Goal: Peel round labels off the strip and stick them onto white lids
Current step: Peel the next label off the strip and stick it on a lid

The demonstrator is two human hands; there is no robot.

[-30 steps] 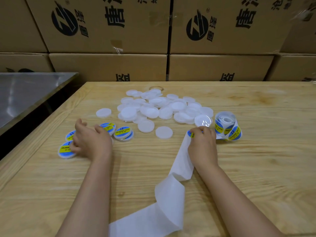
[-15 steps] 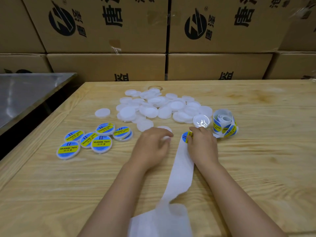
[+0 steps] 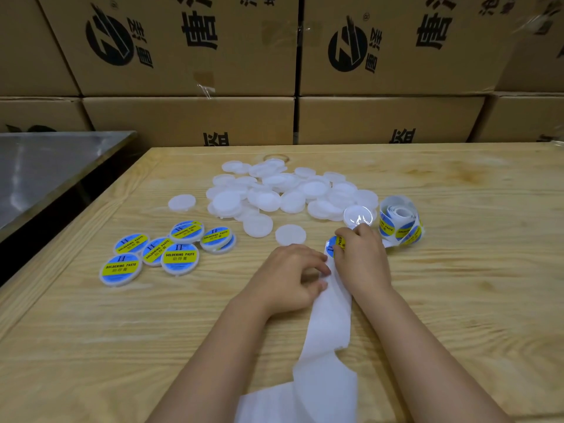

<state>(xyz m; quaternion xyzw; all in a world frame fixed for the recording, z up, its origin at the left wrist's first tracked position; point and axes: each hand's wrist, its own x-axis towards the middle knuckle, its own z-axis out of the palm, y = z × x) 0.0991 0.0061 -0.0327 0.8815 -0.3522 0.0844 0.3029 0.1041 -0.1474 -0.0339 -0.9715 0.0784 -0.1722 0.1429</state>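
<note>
Far left, a steel table [image 3: 45, 166] sits off the edge of the wooden table [image 3: 473, 270]. A cluster of labelled lids [image 3: 171, 251], blue and yellow, is done and parked on the left side. Past them, the pile of white lids [image 3: 290, 190] lies toward the far side, with one lone lid [image 3: 290, 235] near the hands, the handy candidate.

Now the left hand [image 3: 287, 279]: fingers curled in against the left edge of the backing strip [image 3: 329, 315], which runs from the hands toward the near edge. Whether it pinches the strip or only pins it, I cannot tell.

At the strip's far end sits the label [image 3: 334, 247], and the right hand [image 3: 363, 257] is on it, fingertips pinching its right side. It looks like the peel is starting.

Just beyond is a clear lid [image 3: 357, 215], then the label roll [image 3: 399, 222] on the right, close to that hand.

The risks, as I judge them: if the left hand's hold is loose, the strip lifts with the label and nothing separates. Pull too sharply and the label may curl onto itself or cling to the fingertips. A hard tug could also drag the roll into the pile. And with the lone lid unsteadied, the label may land off-centre or creased.
</note>
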